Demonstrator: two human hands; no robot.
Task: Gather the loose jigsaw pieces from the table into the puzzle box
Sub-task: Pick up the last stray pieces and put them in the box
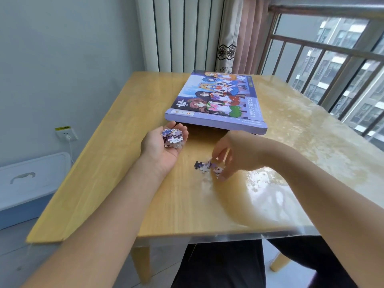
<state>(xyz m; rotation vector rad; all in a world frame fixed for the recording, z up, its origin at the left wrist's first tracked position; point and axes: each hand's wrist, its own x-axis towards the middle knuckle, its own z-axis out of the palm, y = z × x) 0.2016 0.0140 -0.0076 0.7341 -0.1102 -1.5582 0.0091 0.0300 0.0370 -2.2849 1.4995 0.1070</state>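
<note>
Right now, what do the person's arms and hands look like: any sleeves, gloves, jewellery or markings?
Both forearms are bare with no sleeves in view. The left hand and right hand wear no gloves, and no rings, watch, bracelet or markings show. Dark trousers appear below the table edge.

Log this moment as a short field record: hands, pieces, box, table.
left hand: palm up just above the table, cupping a pile of pieces
right hand: fingers curled down onto the loose pieces, picking at them
loose pieces: a few left, lying together on the table
box: lid on, its near edge raised, beyond both hands
table: wooden, clear cover over its right part
progress: pieces not yet in the box
</note>
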